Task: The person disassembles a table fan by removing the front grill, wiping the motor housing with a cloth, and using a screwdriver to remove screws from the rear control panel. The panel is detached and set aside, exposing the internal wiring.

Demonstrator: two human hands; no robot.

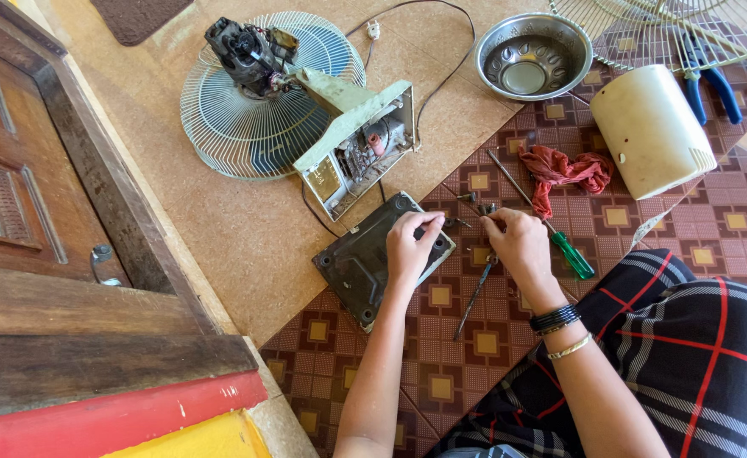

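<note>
A view from above of a floor where a person sits at the lower right with both bare arms reaching up into the middle of the frame. Along the left edge runs a carved wooden door [17, 195], with a red and yellow ledge below it. At upper centre left, a round wire fan guard [246, 110] lies flat, and on it rests an exposed fan motor [246, 53] joined to a pale green opened fan base [356, 144] whose wiring shows. Just below that, near the centre, a dark metal base plate [361, 263] lies on the floor. The left hand [410, 246] rests on the right end of this plate, its fingers curled together, the thumb and fingertips pinched on something too small to make out. Just to the right, close to it, the right hand [518, 246] has its fingers bent and pressed together around a small dark part, also too small to identify. A thin metal tool [473, 298] lies under the right hand. Further right, a green-handled screwdriver [570, 253] lies beside a crumpled red cloth [564, 174]. At the top right sit a steel bowl [533, 58], a cream plastic cover [652, 129], blue-handled pliers [711, 85] and a second wire guard [670, 30].
</note>
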